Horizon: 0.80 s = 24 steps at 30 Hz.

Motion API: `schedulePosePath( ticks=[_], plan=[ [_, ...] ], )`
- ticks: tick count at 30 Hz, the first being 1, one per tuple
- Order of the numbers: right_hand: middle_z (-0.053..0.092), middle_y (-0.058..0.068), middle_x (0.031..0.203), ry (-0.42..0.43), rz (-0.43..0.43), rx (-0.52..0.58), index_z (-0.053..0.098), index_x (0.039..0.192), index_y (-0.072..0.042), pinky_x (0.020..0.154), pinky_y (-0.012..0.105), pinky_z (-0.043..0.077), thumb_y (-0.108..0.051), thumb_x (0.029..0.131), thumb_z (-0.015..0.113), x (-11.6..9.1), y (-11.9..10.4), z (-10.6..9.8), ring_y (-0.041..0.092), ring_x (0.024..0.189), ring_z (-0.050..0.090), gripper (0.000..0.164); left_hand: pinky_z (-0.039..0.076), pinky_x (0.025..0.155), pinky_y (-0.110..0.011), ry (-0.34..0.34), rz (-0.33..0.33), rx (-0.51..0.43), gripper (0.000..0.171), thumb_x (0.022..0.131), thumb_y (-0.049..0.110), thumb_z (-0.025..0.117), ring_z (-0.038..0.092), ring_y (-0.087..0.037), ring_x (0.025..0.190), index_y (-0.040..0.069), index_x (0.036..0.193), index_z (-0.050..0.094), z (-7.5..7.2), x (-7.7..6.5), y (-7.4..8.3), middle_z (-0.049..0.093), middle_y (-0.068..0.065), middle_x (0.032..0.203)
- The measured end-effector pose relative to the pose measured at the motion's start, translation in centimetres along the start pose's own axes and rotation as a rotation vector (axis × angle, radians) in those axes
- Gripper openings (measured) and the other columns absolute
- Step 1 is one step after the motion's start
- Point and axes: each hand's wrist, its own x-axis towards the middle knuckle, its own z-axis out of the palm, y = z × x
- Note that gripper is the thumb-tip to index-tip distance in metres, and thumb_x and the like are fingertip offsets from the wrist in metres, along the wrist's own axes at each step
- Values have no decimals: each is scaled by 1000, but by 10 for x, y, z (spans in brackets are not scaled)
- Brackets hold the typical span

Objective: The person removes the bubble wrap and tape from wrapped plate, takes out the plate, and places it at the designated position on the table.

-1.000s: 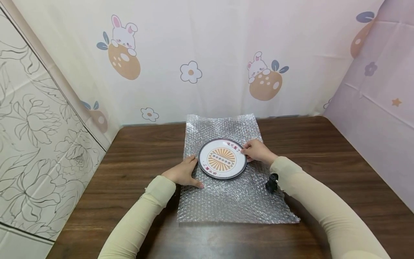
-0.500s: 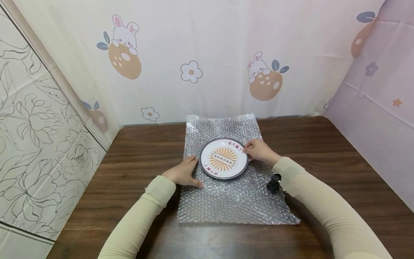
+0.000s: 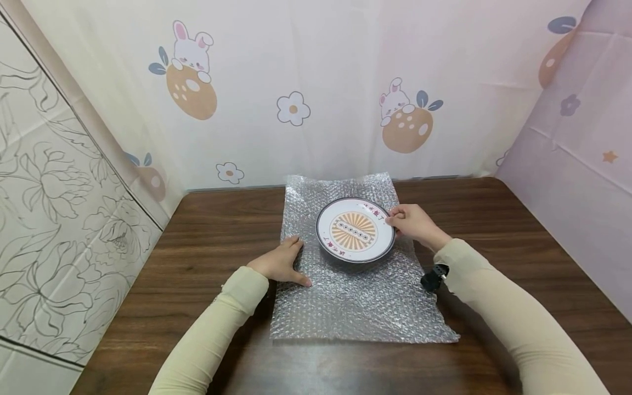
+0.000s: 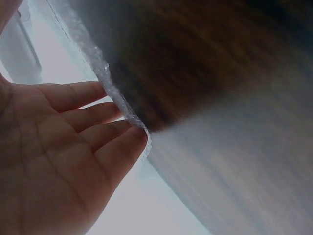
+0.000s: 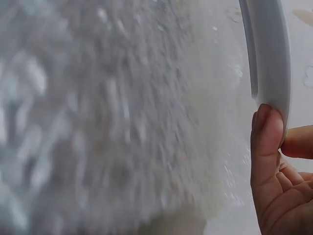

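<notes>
A white plate (image 3: 355, 230) with a dark rim, an orange sunburst and red characters hangs a little above a sheet of bubble wrap (image 3: 355, 307). Its right rim is pinched by my right hand (image 3: 412, 222). In the right wrist view, thumb and finger of that hand (image 5: 279, 181) grip the plate's edge (image 5: 271, 54) from both sides, with the bubble wrap (image 5: 112, 112) blurred beside it. My left hand (image 3: 281, 263) rests on the wrap's left edge, fingers spread. Up close, straight fingers of the left hand (image 4: 63, 142) touch the wrap's edge (image 4: 115, 93).
Under the wrap is a dark wooden table (image 3: 207, 241). A curtain (image 3: 336, 66) with rabbits and flowers hangs behind it. A panel with drawn flowers (image 3: 54, 208) stands on the left, a pale cloth (image 3: 582, 164) on the right. A black device (image 3: 434, 277) sits at the right wrist.
The right hand has moved the plate up off the bubble wrap and to the right, away from the left hand. My left hand has stayed in place.
</notes>
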Motion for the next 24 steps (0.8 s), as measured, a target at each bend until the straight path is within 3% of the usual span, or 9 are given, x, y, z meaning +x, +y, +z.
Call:
schedulePosePath(
  ticks=[7,13,20,24],
  plan=[
    [67,25,112,63,25,-11,54,122,10,73,36,59,-19,99,56,-15,2,-27,10,74,63,37,20,122,-47,-9,0,3,111,78,54,78,7,-32,153,2,156,18,-1,1,0,7,-16,165],
    [67,25,110,100,48,-24,53,123,10,73,34,59,-23,100,56,-24,12,-48,8,74,63,41,20,122,-48,-27,-13,-4,111,79,54,77,5,-30,154,3,157,16,-2,1,-1,4,-14,166],
    [70,16,101,174,78,-51,52,124,10,68,29,58,-28,100,54,-35,32,-72,5,72,61,44,20,122,-48,-23,-2,-6,111,79,53,77,5,-31,153,3,156,16,-2,1,-1,5,-15,165],
    [65,25,113,207,114,-58,49,128,10,69,28,58,-32,101,51,-41,44,-84,3,74,60,49,19,122,-48,-20,0,-3,111,78,53,77,5,-31,153,2,156,17,-3,2,-2,5,-15,165]
  ],
)
